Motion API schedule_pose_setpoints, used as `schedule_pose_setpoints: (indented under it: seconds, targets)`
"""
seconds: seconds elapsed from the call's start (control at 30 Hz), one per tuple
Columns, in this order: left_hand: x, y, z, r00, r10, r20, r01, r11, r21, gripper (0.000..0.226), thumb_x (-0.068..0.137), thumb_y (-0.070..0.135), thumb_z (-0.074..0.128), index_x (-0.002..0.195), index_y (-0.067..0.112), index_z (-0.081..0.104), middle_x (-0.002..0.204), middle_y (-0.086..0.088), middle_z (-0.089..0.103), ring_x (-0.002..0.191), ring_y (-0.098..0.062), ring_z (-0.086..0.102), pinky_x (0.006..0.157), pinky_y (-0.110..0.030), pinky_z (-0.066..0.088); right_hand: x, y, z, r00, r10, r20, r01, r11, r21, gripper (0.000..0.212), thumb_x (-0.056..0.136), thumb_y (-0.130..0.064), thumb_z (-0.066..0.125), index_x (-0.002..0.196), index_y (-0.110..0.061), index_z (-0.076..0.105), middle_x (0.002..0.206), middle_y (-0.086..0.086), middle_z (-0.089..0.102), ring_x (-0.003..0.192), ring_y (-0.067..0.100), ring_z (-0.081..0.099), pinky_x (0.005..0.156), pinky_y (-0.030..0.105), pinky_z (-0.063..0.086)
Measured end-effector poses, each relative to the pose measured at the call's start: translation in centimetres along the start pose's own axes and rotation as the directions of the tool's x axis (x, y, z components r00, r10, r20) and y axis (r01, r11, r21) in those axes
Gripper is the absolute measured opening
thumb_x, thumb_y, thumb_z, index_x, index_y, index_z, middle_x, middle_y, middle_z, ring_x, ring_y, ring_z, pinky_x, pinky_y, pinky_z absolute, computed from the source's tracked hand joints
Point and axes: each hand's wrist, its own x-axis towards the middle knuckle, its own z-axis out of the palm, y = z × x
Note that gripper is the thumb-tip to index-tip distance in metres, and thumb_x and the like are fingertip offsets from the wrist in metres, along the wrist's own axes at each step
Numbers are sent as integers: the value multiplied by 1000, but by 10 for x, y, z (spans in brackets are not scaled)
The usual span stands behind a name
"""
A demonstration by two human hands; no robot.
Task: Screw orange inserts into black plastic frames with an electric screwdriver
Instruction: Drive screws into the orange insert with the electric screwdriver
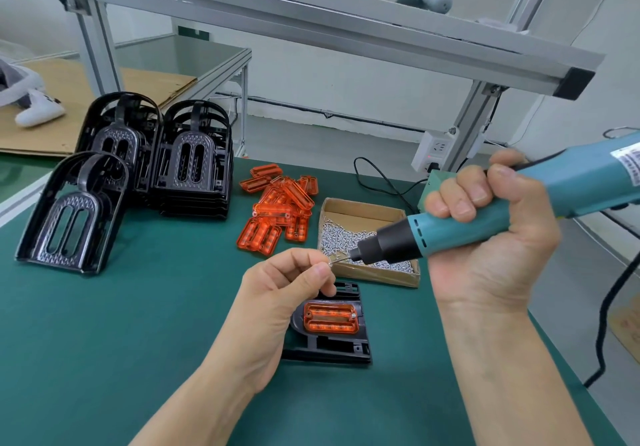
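A black plastic frame (pixel 341 345) lies flat on the green mat with an orange insert (pixel 330 317) seated in it; a screw shows at the insert's right end. My left hand (pixel 280 303) hovers over the frame's left side and pinches a small screw (pixel 331 263) between thumb and forefinger. My right hand (pixel 491 234) grips the teal electric screwdriver (pixel 519 210), tilted down to the left, and the bit tip meets the pinched screw above the mat.
A cardboard box of screws (pixel 363 238) sits behind the frame. A heap of orange inserts (pixel 277 206) lies left of it. Stacks of black frames (pixel 138 161) stand at the back left. The screwdriver's cable (pixel 616 310) hangs off the right table edge.
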Motion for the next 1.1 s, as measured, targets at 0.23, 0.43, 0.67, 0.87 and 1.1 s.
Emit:
schedule_pose_setpoints:
  seconds: [0.23,0.43,0.67,0.87,1.1]
  targets:
    - [-3,1,4,999,-40,-25,39,997,-62,7,69,25,67,71,19,70,71,-7,61,69,-15,55,75,-28,43,-1,0,-1,1000,-9,14,9,1000,-26,11,76,-9,45,79,-19,48,53,-7,39,42,8,38,48,20,37]
    - [-5,-6,0,994,-29,-105,21,997,-77,8,73,23,63,71,17,68,70,-6,62,69,-15,56,74,-29,44,2,1,-2,997,72,-17,-74,984,-164,12,79,-11,57,75,-23,54,56,-5,44,43,9,41,47,20,39]
    - [-5,-6,16,989,145,3,-144,975,171,10,78,25,59,74,16,63,117,14,67,112,4,57,86,-12,44,5,24,-9,943,212,-259,-312,834,-455,26,84,-36,71,93,-15,58,68,-3,58,50,9,50,47,25,46]
    - [-4,-9,22,974,66,218,-102,982,157,6,74,12,63,70,8,64,126,1,63,118,11,49,75,-5,43,1,32,-6,929,325,-177,-363,896,-256,42,71,-57,65,90,-19,60,68,0,58,49,10,49,43,24,44]
    - [-2,-12,23,975,32,220,-62,990,130,7,74,17,69,67,16,69,122,3,65,123,13,43,80,-4,41,2,27,-14,901,425,-89,-431,901,-49,70,73,-77,46,100,-14,59,77,4,58,55,15,51,50,26,43]
